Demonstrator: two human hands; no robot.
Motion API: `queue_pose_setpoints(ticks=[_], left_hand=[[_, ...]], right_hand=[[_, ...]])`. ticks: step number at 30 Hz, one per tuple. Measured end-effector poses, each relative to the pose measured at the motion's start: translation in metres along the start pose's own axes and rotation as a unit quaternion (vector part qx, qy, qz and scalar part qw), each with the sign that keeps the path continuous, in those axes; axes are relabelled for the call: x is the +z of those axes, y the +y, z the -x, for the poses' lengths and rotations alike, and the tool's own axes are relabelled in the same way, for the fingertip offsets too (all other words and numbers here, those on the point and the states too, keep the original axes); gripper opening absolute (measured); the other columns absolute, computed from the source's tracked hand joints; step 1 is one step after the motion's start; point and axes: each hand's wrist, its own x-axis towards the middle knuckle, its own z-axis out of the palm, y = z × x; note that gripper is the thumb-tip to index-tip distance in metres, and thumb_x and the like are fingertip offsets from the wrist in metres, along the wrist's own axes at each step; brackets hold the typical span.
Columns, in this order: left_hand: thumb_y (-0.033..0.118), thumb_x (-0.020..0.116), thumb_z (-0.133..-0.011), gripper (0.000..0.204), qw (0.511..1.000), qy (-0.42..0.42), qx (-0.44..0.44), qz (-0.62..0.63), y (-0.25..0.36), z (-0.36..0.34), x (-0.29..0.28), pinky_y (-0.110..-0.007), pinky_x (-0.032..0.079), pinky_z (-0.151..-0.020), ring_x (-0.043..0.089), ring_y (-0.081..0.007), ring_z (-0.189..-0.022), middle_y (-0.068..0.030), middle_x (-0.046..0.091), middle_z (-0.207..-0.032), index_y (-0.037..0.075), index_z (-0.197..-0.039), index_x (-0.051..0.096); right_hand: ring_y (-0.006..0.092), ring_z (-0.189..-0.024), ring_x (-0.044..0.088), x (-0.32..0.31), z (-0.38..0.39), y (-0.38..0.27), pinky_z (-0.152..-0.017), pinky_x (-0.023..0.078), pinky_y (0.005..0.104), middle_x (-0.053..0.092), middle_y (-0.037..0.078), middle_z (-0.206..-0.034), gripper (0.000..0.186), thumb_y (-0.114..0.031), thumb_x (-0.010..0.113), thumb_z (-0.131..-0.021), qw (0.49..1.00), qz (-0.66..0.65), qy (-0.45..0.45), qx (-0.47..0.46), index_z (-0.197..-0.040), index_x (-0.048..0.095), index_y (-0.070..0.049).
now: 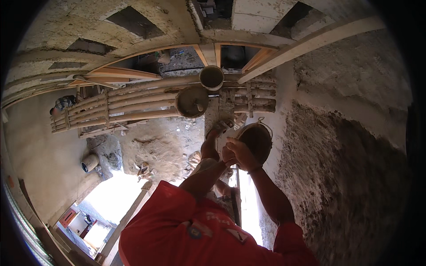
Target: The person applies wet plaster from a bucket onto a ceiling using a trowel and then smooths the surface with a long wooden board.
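Note:
My left hand [228, 157] and my right hand [243, 155] are close together in front of me, fingers curled. What they hold is hidden between them. Right beside my right hand is a dark round bucket [257, 141] with a thin wire handle on its far side; my hand overlaps its near left edge. Whether either hand grips the rim I cannot tell. Farther off, a wide shallow pan [186, 104] of grey-brown mortar has a pale-handled tool [199, 107] lying in it. Behind the pan stands a pale-rimmed bucket [211, 78].
My sandalled foot [224, 125] is on a narrow plank [212, 116]. A scaffold of wooden poles [137, 104] runs leftward, with another person [64, 104] at its end. Rough plaster covers the right wall [337, 168]. A wooden beam [319, 44] slants overhead; a barrel [90, 163] lies below.

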Motion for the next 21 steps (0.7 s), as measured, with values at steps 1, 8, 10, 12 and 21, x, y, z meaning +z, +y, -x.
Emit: queue_pose_setpoints(ticks=[1,8,10,12,21], left_hand=[[0.019,0.063,-0.074,0.034,1.000,0.012,-0.002,0.009,-0.003,-0.013,0.001,-0.055,0.048,-0.081,0.062,-0.0464,-0.094,-0.0272,0.064,-0.096,0.002,-0.100,0.051],[0.016,0.058,-0.075,0.031,0.998,0.054,0.039,-0.010,0.007,-0.136,0.068,-0.055,0.048,-0.083,0.061,-0.0463,-0.095,-0.0276,0.064,-0.097,0.000,-0.102,0.055],[0.018,0.057,-0.079,0.031,0.996,0.035,0.062,-0.045,0.001,-0.190,0.113,-0.053,0.049,-0.082,0.062,-0.0445,-0.094,-0.0265,0.063,-0.096,0.001,-0.104,0.057],[0.022,0.056,-0.082,0.034,0.995,0.009,0.069,-0.071,-0.008,-0.251,0.167,-0.052,0.050,-0.080,0.063,-0.0421,-0.092,-0.0254,0.062,-0.094,0.002,-0.109,0.058],[0.016,0.059,-0.081,0.030,0.978,0.016,0.195,-0.071,0.040,-0.431,0.292,-0.048,0.052,-0.078,0.065,-0.0415,-0.090,-0.0247,0.065,-0.097,-0.002,-0.106,0.062]], right_hand=[[0.0198,-0.065,0.067,-0.011,0.017,0.009,-0.051,0.056,0.0302,0.064,0.014,-0.091,0.045,-0.026,0.051,-0.098,1.000,0.006,0.020,0.003,-0.134,0.042,-0.001],[0.0203,-0.065,0.067,-0.120,0.124,0.173,-0.055,0.059,0.0312,0.065,0.014,-0.092,0.043,-0.017,0.053,-0.094,0.950,-0.116,0.291,0.006,-0.133,0.042,-0.001],[0.0211,-0.064,0.066,-0.130,0.147,0.244,-0.054,0.058,0.0322,0.065,0.015,-0.091,0.040,-0.015,0.051,-0.095,0.915,-0.161,0.371,-0.006,-0.132,0.043,-0.002],[0.0223,-0.061,0.065,-0.129,0.158,0.304,-0.052,0.057,0.0336,0.064,0.016,-0.090,0.039,-0.015,0.050,-0.095,0.862,-0.183,0.467,0.069,-0.131,0.045,-0.002],[0.0299,-0.086,0.064,-0.094,0.153,0.514,-0.068,0.055,0.0460,0.063,0.018,-0.105,0.060,-0.016,0.066,-0.084,0.820,-0.234,0.491,0.178,-0.137,0.041,-0.007]])
